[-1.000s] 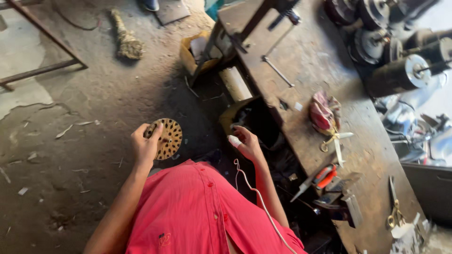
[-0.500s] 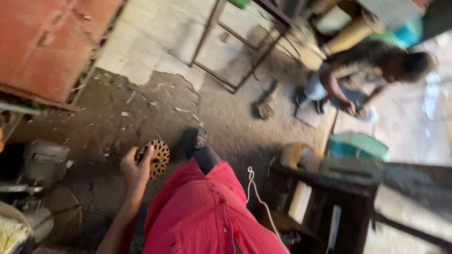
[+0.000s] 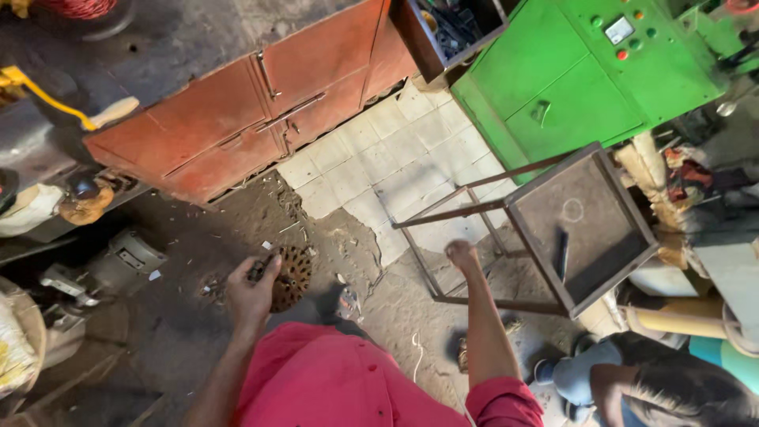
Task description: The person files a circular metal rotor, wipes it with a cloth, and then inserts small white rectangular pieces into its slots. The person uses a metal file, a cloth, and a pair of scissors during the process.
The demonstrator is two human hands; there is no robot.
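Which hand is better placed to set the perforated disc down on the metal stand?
Probably the left hand: its fingers already grip the perforated disc. The right hand is closed in a fist with nothing visible in it, though it is nearer the metal stand.

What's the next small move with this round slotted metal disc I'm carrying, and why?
Probably bring the closed right hand across to steady the round slotted disc. Only the left hand grips it, by one edge, so it hangs out over the debris-strewn floor with nothing beneath to rest on.
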